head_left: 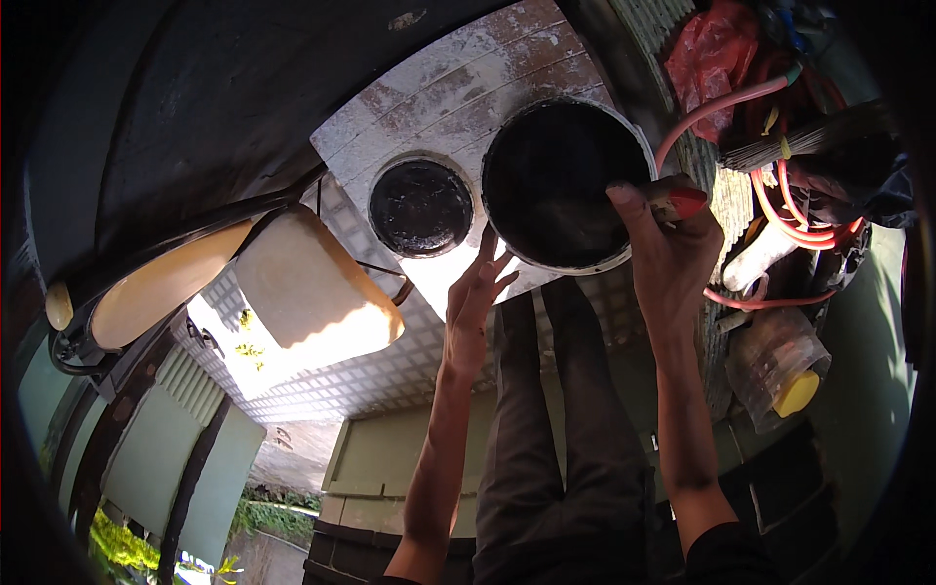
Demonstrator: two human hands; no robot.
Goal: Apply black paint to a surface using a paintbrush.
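Bucket, large, round, dark inside, pale-rimmed [556, 255]: at the table's near right. Right hand [673, 255]: at its right rim, closed on a small red-ended object [687, 203], kind unclear. Left hand [470, 304]: fingers apart, by the near-left rim; contact unclear. Left of bucket: smaller round grey container [421, 253], dark contents. Beneath: white-smeared brown table [439, 93]. Far right: pinkish-red flexible hose [731, 98].

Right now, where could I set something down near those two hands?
Dusty tabletop lies bare beyond the small black tub and the large bucket, up to the far edge. The pale chair seat left of the tabletop looks free too. It's crowded where the left hand and right hand flank the bucket, and farther right, among pinkish hose and a red bag.
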